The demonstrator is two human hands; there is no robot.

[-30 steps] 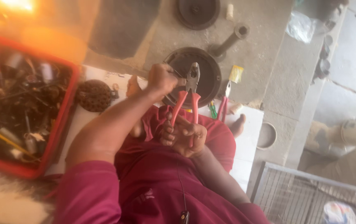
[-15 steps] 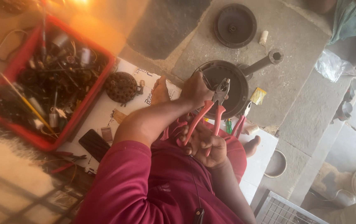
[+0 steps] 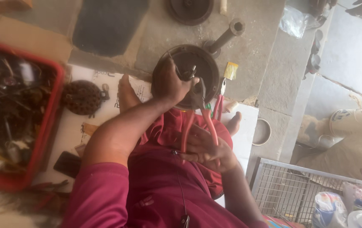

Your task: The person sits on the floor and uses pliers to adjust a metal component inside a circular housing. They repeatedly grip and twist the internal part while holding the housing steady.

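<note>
Gripping a small part at the round dark motor housing [image 3: 185, 71], left hand [image 3: 170, 84] stays curled shut; right hand [image 3: 208, 152] squeezes red-handled pliers [image 3: 200, 116], whose nose should bite squarely while the left steadies

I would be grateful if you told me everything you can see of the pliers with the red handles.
The pliers have dark, dull metal jaws and two red, plastic-looking handles spread apart. They point jaw-first toward the round dark metal part on the concrete floor. The right hand grips the handles from below; the left hand closes around the jaw end, hiding the tips, so what they bite cannot be told.
</note>
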